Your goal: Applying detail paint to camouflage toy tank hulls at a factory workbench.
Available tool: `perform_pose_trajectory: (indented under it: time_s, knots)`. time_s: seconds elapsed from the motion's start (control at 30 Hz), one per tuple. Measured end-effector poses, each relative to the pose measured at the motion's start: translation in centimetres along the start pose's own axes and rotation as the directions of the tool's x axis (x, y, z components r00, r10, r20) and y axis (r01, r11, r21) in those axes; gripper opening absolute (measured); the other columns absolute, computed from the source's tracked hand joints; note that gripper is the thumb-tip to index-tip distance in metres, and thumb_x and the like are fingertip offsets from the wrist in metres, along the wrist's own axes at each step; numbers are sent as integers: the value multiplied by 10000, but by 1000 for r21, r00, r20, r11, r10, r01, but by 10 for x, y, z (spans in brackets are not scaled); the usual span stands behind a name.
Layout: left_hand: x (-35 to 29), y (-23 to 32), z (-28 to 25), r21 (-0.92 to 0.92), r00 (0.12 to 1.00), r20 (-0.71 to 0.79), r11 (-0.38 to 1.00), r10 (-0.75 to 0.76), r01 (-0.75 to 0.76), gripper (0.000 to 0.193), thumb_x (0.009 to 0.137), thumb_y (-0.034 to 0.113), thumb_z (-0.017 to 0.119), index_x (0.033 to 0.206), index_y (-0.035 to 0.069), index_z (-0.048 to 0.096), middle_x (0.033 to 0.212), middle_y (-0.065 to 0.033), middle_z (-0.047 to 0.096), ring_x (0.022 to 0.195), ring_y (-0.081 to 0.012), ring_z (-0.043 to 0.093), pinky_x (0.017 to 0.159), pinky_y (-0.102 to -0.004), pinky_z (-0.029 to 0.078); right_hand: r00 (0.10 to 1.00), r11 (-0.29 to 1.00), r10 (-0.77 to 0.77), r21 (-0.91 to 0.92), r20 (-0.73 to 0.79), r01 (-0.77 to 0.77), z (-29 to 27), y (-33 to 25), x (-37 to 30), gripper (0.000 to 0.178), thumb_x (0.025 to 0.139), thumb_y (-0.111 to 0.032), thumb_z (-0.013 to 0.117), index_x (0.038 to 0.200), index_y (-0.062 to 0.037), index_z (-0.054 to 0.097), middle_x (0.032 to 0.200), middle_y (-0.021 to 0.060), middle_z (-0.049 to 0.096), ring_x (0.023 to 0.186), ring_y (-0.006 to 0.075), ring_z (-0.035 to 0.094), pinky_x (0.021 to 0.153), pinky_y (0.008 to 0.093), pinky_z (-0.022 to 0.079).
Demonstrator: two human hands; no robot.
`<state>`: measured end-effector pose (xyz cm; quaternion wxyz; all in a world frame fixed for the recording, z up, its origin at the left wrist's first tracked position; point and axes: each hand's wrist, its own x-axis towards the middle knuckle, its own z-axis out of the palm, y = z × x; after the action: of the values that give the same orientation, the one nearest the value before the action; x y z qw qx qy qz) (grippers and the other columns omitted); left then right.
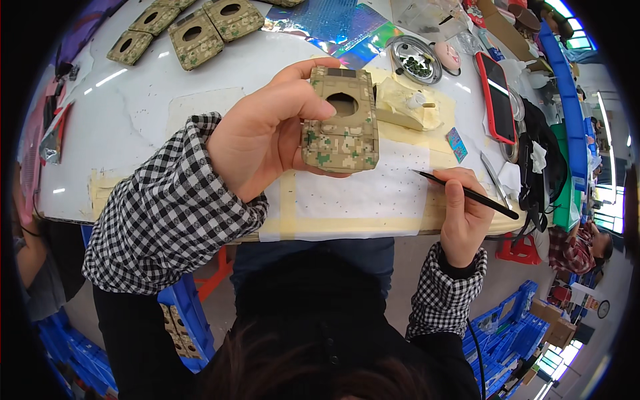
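Observation:
My left hand (267, 120) is wrapped round a camouflage model tank hull (341, 137), its thumb lying at the edge of the round hole in the top. The hull is held up over the table, its digital pattern tan, green and brown. In my right hand (465, 217), fingers and thumb pinch black fine-tipped tweezers (477, 195). Their point hangs over a white sheet (373, 193) dotted with tiny dark pieces, too small to name. The tweezers and the hull are apart.
More camouflage hulls (193, 40) stand at the far left. Beyond my hands are a tape-covered block (407, 110), a round dish of small dark green parts (417, 60) and shiny holographic sheets (347, 30). Rightward lie a red-cased phone (495, 97) and a metal blade-like tool (493, 175).

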<state>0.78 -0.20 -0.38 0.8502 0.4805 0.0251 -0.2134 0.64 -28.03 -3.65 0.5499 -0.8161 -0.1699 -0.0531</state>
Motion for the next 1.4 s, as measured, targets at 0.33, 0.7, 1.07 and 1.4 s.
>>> perform_pose_trajectory:
  time_s: [0.33,0.7,1.07,1.4]
  knots:
    - [-1,0,0,-1,1000,-1,1000,2,-2,647,850,213,411,1454,101,205,1237,-245,534,1029,-350,622,809,-380,523,1000,1000,8,-8,5,-8,1,0,0,117,919,-48,565,933,35,646,904,69,601,805,118,536,736,226,420]
    - [-1,0,0,-4,1000,10,1000,-1,1,654,851,214,411,1460,109,197,1246,-247,534,1043,-351,619,827,-381,516,1000,1000,0,-15,14,1,0,0,0,125,925,-49,558,936,40,645,908,82,606,819,130,550,748,232,427]
    - [-3,0,-1,-5,1000,27,1000,-16,16,658,853,215,440,1456,116,195,1247,-242,531,1042,-353,617,806,-383,521,995,994,-97,42,-5,97,-1,-20,11,190,933,-113,550,921,54,640,899,114,633,828,176,564,773,284,435]
    - [-7,6,2,-16,998,5,998,-63,63,680,831,176,516,1440,128,219,1260,-191,520,1021,-326,620,810,-384,515,885,938,-347,128,311,323,24,-77,59,127,854,-84,641,912,23,677,860,110,673,803,201,610,748,308,461]
